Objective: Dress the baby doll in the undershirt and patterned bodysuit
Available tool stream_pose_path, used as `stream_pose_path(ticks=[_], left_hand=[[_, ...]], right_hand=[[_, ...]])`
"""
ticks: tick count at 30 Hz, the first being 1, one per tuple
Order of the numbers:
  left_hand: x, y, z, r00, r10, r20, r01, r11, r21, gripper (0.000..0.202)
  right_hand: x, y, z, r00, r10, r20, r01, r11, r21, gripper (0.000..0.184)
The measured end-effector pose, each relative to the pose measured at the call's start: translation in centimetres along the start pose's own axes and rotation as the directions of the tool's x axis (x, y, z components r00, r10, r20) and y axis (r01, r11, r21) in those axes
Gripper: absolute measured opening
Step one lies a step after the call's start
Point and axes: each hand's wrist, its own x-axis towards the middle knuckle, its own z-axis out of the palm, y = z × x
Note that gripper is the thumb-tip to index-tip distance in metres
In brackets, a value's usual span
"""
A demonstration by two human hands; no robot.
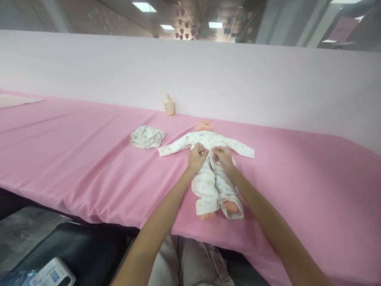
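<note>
A baby doll (204, 125) lies on its back on the pink cloth, dressed in a white patterned baby romper (205, 186) with long sleeves spread to both sides. My left hand (197, 158) pinches the romper's front edge at the waist. Opposite it, my right hand (223, 157) has its fingers closed on the other edge, close to my left fingertips. Below my hands the front gapes in a slit between the legs. The doll's feet (231, 206) stick out of the leg openings. Whatever fastener is between my fingers is too small to make out.
A crumpled patterned cloth (147, 137) lies left of the doll. Behind it, a pump bottle (169, 105) stands against the white wall (119, 71). The pink tablecloth (89, 159) hangs over the front edge. A black chair (80, 250) at lower left carries a phone-like white object (55, 273).
</note>
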Motion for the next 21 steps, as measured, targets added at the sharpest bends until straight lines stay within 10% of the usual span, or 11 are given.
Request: stream_pose_path(ticks=[5, 21], left_hand=[[-0.48, -0.52, -0.04, 0.980, 0.198, 0.011, -0.196, 0.957, 0.214, 0.011], [-0.71, -0.82, -0.22, 0.954, 0.289, 0.076, -0.298, 0.905, 0.305, 0.011]], right_hand=[[-0.32, 0.49, 0.17, 0.985, -0.168, -0.050, 0.153, 0.964, -0.217, 0.020], [-0.41, 1.00, 0.21, 0.855, -0.516, 0.050, 0.454, 0.698, -0.554, 0.019]])
